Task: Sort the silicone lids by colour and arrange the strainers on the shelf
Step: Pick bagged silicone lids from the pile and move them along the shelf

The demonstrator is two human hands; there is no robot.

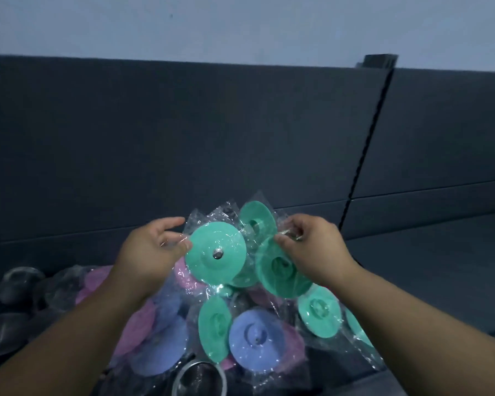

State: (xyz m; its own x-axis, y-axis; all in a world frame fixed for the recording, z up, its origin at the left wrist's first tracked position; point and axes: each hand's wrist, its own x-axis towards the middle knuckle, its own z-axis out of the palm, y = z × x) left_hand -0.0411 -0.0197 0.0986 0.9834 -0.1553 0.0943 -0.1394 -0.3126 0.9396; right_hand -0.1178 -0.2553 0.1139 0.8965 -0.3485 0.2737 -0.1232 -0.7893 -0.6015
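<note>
left hand [152,250] | right hand [312,247] | pinching glossy film-wrapped round green lids [216,254]

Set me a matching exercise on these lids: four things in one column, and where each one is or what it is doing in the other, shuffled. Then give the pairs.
Things
1. studded green lid
2. blue lid
3. strainer
4. right hand

Places or states
A. cut off by the bottom edge of the view
B. pinches a clear wrapper
C. held up by the left hand, thumb on its rim
D. lies low, beneath both hands

Pairs: 1-C, 2-D, 3-A, 4-B.
</note>
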